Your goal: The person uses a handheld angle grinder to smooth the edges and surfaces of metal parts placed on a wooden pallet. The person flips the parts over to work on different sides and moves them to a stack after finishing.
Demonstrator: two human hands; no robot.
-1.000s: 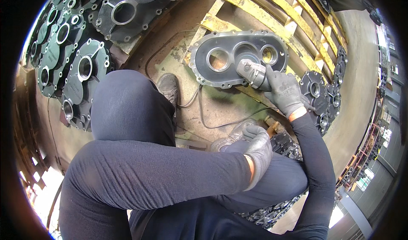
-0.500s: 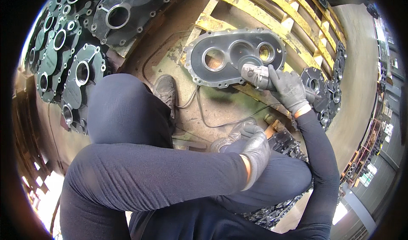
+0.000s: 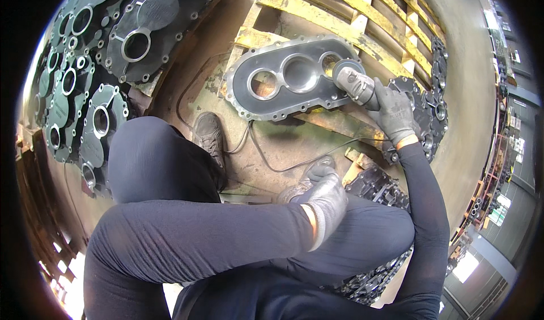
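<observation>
I see my right hand [image 3: 395,111] in a grey glove, fingers wrapped closed around the body of a small angle grinder [image 3: 356,85], arm stretched out so the tool's head reaches the work. The grinder's disc end sits at the rightmost of three round bores in a flat grey cast gearbox cover [image 3: 292,77], touching or just over its rim; I cannot tell which. The cover lies face up across the slats of a yellow wooden pallet [image 3: 334,19], which lifts it off the floor [image 3: 272,144] and keeps it level, so its upper face and bolt-hole flange are open to the tool.

My left hand [image 3: 324,198], also gloved, rests near my bent right knee with fingers curled loosely; I cannot tell whether it holds anything, and it seems to serve as a brace for the crouch. A black cable [image 3: 294,162] trails across the floor from the grinder's side toward my left shoe [image 3: 208,134], lying slack and away from the disc.

More covers of the same kind [image 3: 102,65] lean stacked at my left, and others lie piled at my right [image 3: 425,110], both within reach of the pallet.
</observation>
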